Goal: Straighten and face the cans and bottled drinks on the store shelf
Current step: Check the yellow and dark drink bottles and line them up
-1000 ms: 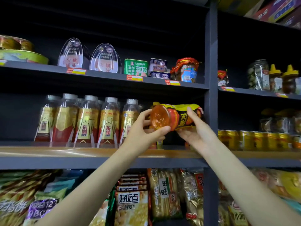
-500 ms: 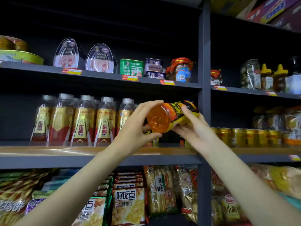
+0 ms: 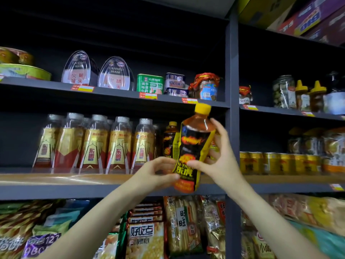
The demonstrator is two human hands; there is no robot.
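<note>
Change: bottle [image 3: 192,146] was lying on its side with its base toward the camera a second ago; it is now turned upright, yellow cap on top, label facing out.
Bottle: in the air just in front of the shelf [image 3: 93,179] edge, base a little below the board, long axis near vertical with a slight lean to the right.
Left hand [image 3: 156,172]: fingers curled round the bottle's lower part.
Right hand [image 3: 218,161]: thumb across the label front, fingers wrapped behind the middle.
Key relation: the open spot lies behind and slightly above the base, right of the second dark bottle [image 3: 170,141] and beyond the gold bottles [image 3: 117,144].
Nearer hand: both hold it; the right sits higher.
Next move, likely: lift over the edge, set down upright, label forward.
</note>
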